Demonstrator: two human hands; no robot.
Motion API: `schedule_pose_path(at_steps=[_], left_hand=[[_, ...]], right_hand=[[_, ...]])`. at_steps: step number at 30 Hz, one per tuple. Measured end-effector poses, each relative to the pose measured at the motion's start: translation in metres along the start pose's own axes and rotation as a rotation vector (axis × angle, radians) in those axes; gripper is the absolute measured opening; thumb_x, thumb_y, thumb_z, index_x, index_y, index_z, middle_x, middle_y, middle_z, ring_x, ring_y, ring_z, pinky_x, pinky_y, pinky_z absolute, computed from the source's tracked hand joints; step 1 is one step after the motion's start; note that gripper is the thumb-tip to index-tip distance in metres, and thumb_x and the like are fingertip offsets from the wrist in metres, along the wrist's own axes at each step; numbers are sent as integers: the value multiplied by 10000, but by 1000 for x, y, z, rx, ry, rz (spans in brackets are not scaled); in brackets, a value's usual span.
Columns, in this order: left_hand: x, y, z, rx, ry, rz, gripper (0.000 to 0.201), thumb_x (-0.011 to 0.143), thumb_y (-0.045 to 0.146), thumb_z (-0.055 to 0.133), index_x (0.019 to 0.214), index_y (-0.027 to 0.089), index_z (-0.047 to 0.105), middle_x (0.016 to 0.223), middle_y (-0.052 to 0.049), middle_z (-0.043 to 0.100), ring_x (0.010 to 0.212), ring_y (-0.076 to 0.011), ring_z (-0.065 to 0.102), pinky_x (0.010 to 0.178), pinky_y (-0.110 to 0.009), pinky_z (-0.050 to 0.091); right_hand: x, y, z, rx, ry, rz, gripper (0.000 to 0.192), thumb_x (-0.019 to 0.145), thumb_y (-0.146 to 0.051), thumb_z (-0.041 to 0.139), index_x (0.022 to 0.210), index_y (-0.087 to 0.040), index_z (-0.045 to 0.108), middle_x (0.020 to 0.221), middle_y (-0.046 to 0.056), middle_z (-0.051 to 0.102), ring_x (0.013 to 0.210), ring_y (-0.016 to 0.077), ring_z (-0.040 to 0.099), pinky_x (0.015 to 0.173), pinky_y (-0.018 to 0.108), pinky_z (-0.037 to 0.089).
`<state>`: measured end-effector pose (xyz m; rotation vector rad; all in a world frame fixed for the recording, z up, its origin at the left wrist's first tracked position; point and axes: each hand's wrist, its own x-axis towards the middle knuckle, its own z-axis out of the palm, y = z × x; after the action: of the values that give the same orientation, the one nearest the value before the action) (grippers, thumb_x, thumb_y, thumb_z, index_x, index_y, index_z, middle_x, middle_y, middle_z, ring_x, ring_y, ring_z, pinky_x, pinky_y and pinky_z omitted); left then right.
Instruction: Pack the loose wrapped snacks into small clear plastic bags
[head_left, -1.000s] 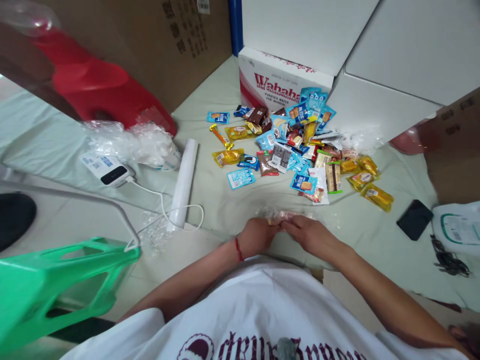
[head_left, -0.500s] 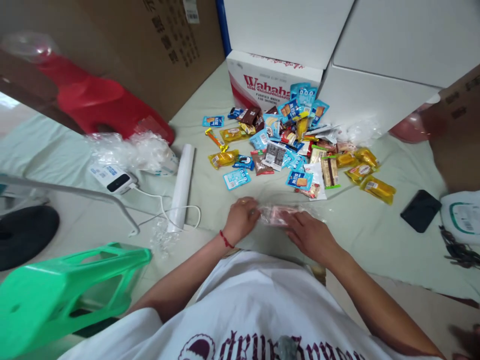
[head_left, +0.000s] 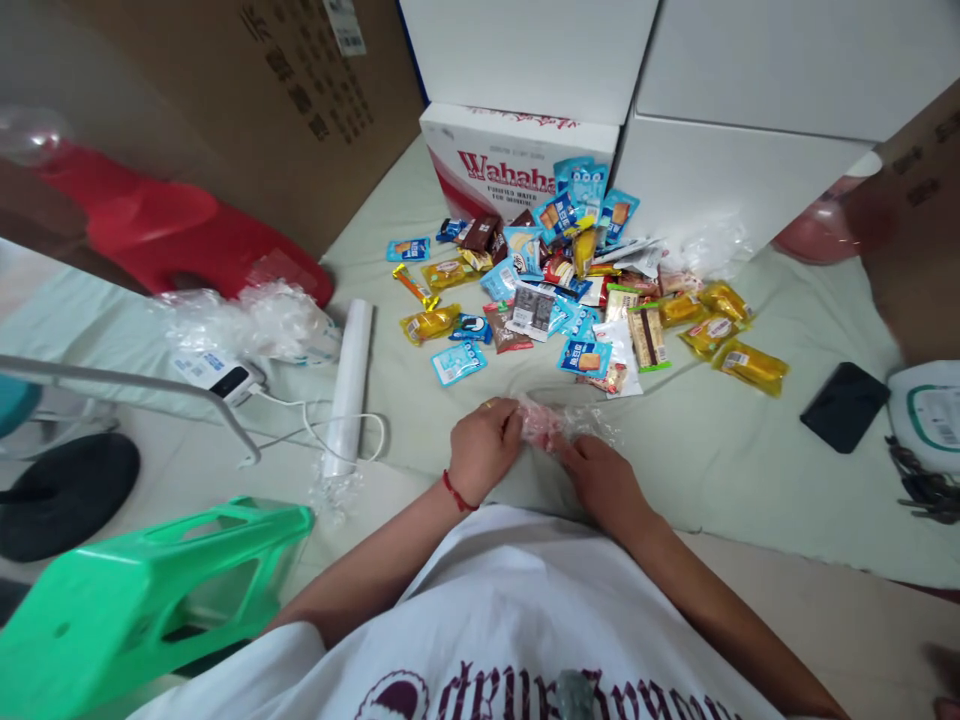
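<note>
Closest to the camera is a white shirt, and both forearms reach out from it onto a pale green sheet [head_left: 720, 470] spread on the floor. The left hand [head_left: 484, 448], red string at the wrist, and the right hand [head_left: 596, 480] meet on a small clear bag [head_left: 555, 425] with something pinkish inside. The bag lies right between them, its long axis running roughly left to right, so each hand has one end. Left fingers [head_left: 504, 425] are clenched on the left end; the right hand's fingers pinch the lower right edge, though I can't quite see how tight. Both hands are about equally near it, left maybe a touch more wrapped around. The bag's crinkly far end sticks out past the right hand, toward the snacks.

Off to the left sit a green stool [head_left: 142, 590] tipped over, a white roll [head_left: 346, 385] with a cable looped over it, and a power bank [head_left: 221, 375] beside crumpled plastic.

Just beyond the hands is the snack pile [head_left: 570, 285], blue, yellow and brown packets scattered loose. A black phone [head_left: 844, 405] lies well off to the right. Behind it all is a Wahaha box [head_left: 510, 170], white boxes and a red stool [head_left: 172, 235].
</note>
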<state>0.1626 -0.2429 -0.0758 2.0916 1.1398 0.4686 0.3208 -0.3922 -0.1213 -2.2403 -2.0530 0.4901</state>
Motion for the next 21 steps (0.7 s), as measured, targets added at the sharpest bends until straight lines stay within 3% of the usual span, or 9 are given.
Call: schedule_pose_path(at_steps=[6,9,11,15,21], left_hand=[[5,-22,-1,-195,-31,-188,300,837,480,649,740,203,588,611,50,517,592,-120,460,591,-238,339],[6,-26,-1,-138,-39,-190,235,790,397,676,710,202,571,614,53,525,596,-116,461,598,-239,319],[7,-28,-2,-104,-21,-174,181,779,343,659,702,201,576,614,49,534,596,-118,468,603,-242,313],[12,-36,-8,-158,12,-180,136,730,319,665,699,198,611,609,44,563,587,-117,487,591,-235,322],[17,-43,-19,-552,-121,-366,227,712,415,677,682,199,614,497,55,538,436,-105,435,499,-235,320]], right_hand=[[1,-8,2,-9,152,-12,469,1007,-180,538,1454,-296,618,967,93,657,918,247,567,772,337,425],[7,-18,-12,-20,320,-24,329,996,-229,582,1292,-277,718,1136,124,666,1043,290,544,915,424,438],[16,-24,-21,-7,389,-112,291,1002,-240,574,1251,-253,725,1320,123,638,1206,314,506,1042,474,402],[35,-29,-25,50,272,-345,439,1016,-269,560,1446,-188,590,1461,116,594,1293,278,496,1095,436,397],[43,-37,-22,39,176,-309,460,1029,-193,505,1483,-230,568,1492,106,590,1319,278,517,1055,454,409]])
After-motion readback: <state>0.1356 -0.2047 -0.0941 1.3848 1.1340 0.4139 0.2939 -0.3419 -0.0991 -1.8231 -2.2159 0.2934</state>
